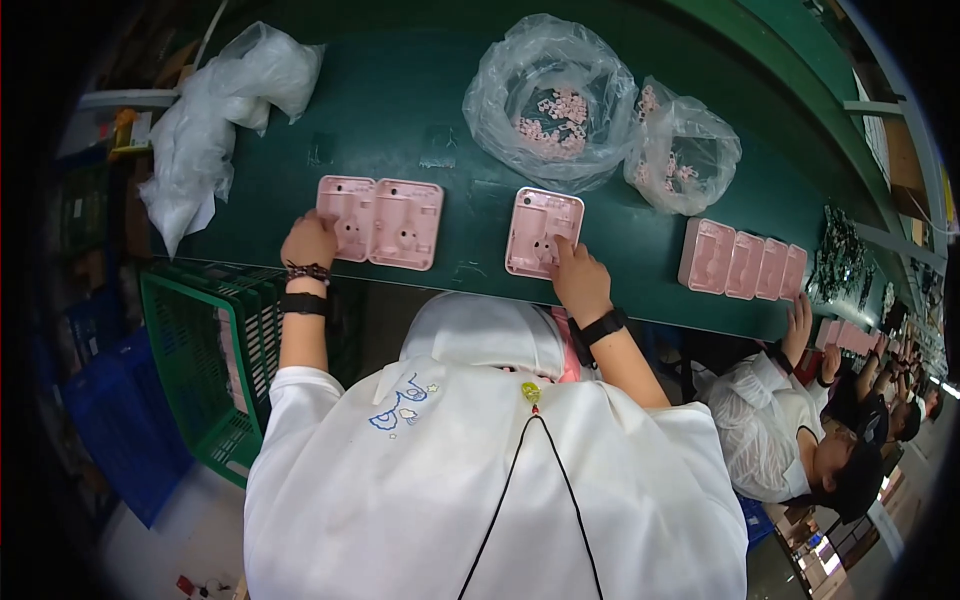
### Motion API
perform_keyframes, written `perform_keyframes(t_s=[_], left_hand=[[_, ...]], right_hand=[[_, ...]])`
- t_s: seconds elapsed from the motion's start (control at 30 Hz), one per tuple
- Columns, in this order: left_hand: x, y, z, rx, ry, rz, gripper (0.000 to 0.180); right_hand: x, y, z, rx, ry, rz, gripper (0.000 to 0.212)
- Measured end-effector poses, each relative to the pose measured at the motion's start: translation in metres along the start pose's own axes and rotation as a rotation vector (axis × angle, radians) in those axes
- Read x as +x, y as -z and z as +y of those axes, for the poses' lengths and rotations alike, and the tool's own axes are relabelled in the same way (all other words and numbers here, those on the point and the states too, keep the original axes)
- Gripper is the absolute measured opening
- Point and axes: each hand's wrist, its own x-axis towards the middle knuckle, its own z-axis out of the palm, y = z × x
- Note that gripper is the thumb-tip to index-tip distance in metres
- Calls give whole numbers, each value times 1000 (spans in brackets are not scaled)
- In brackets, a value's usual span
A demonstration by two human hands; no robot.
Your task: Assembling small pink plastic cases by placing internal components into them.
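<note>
Two pink plastic casings lie side by side at the left of the table, hollow side up. My left hand [312,245] is closed on the outer edge of the left casing [350,205]; the right casing [410,222] sits against it. In front of me is a third pink casing [530,225] with a dark hole near its top corner. My right hand [582,282] reaches over its lower right part, fingertips bent together inside it. Whatever small thing they may pinch is hidden.
Beyond the casings stand an open clear bag of small pink parts [555,120] and a smaller such bag [685,160]. Crumpled plastic bags [235,110] lie far left. More pink casings [745,262] stand in a row at right, near a co-worker's hand [798,325]. Green crates [205,340] stand lower left.
</note>
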Motion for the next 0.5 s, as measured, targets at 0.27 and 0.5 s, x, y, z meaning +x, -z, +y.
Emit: perform_keyframes(t_s=[0.27, 0.5], left_hand=[[-52, 11, 73, -81, -116, -172, 31], [-75, 11, 118, -146, -278, -224, 32]], right_hand=[[-14, 8, 23, 43, 45, -5, 45], [-35, 35, 58, 77, -3, -100, 44]])
